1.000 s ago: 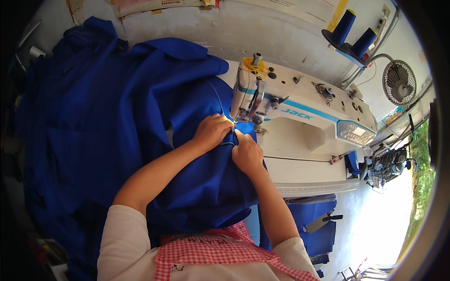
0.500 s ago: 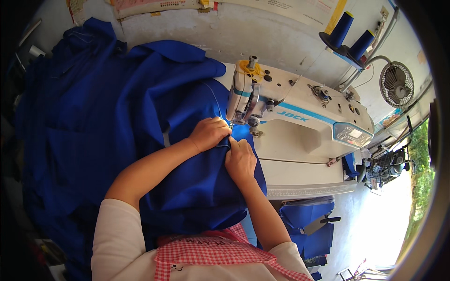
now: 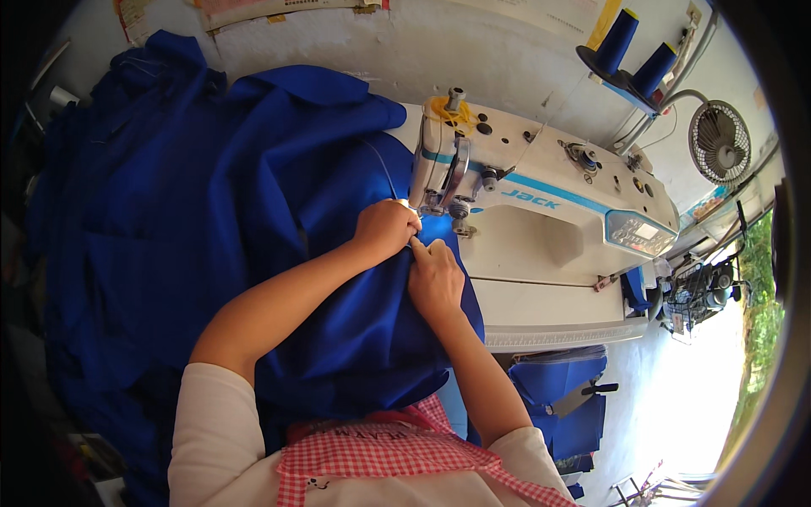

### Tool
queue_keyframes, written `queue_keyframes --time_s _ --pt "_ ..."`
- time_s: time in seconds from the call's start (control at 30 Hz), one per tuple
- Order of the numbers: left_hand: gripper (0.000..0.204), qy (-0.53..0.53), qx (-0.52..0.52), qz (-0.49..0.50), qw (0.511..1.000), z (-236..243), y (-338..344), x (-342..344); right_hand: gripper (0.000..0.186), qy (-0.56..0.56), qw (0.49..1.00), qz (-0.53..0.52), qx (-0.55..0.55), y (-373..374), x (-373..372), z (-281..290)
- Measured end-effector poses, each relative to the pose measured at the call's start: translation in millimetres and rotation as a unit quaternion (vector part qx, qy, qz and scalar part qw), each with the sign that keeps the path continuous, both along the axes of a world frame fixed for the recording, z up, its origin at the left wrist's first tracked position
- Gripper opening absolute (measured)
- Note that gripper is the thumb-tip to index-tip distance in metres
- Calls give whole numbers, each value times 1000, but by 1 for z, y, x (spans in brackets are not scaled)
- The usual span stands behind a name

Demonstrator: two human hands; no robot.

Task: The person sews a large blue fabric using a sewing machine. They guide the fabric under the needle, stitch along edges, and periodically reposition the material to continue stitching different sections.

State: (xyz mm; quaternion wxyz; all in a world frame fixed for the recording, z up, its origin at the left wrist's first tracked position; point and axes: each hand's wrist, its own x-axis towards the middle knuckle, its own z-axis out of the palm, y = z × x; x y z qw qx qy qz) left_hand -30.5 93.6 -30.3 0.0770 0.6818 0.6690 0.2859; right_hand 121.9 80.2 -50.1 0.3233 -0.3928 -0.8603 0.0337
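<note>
A large blue cloth spreads in deep folds across the left and middle of the scene, its right part under the head of a white sewing machine. It looks soft and pliable, probably weighty in bulk because so much hangs left and near; it would likely drag, so the flat part beside the needle seems the best hold. The left hand rests there, palm down, fingers bunched together. The right hand lies just nearer and to the right, forefinger extended toward the left fingertips, other fingers curled. Whether either hand pinches cloth cannot be told. Both forearms reach in from the near side, elbows bent outward. Right of the cloth is pale tabletop; far right, two blue spools and a fan.
</note>
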Motion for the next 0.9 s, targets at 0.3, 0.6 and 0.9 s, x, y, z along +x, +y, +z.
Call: queue_keyframes --time_s 0.3,0.6,0.9 --pt "10 15 98 -37 994 -12 -15 -2 28 43 999 12 3 -1 2 0" --pt "16 14 164 -126 978 -18 -22 -13 25 39 999 5 11 -2 5 -1" --pt "18 74 174 -184 965 -20 -6 -28 23 54 999 6 2 11 -5 -2"
